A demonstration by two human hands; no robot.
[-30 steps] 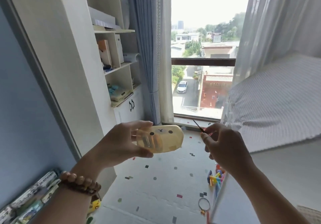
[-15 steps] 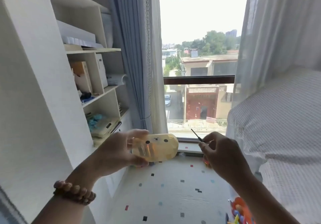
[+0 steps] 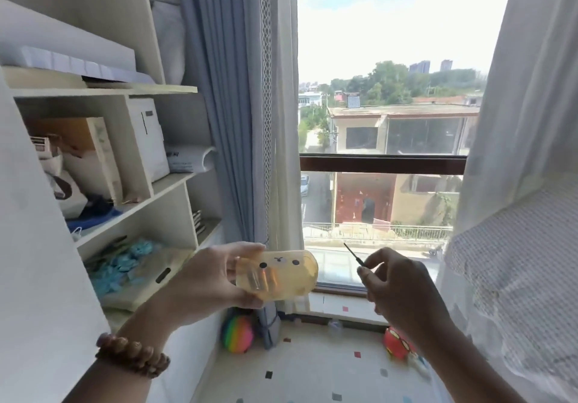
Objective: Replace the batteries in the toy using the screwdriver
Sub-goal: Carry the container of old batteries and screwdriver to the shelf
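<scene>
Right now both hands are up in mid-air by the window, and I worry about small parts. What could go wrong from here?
1. The translucent yellow toy with a face is pinched at one end only by the left hand; pressing a tool on it might twist it loose.
2. The thin black screwdriver in the right hand points away from the toy, so it must be re-aimed.
3. Nothing lies under the hands, so a freed screw would likely fall onto the speckled floor.

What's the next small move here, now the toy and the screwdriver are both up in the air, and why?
Probably turn the toy over in the left hand. Its printed face points at the camera and no screw shows on that side, while the screwdriver in the right hand hangs apart from it, tip pointing up and left. The battery cover is likely on the hidden side.
</scene>
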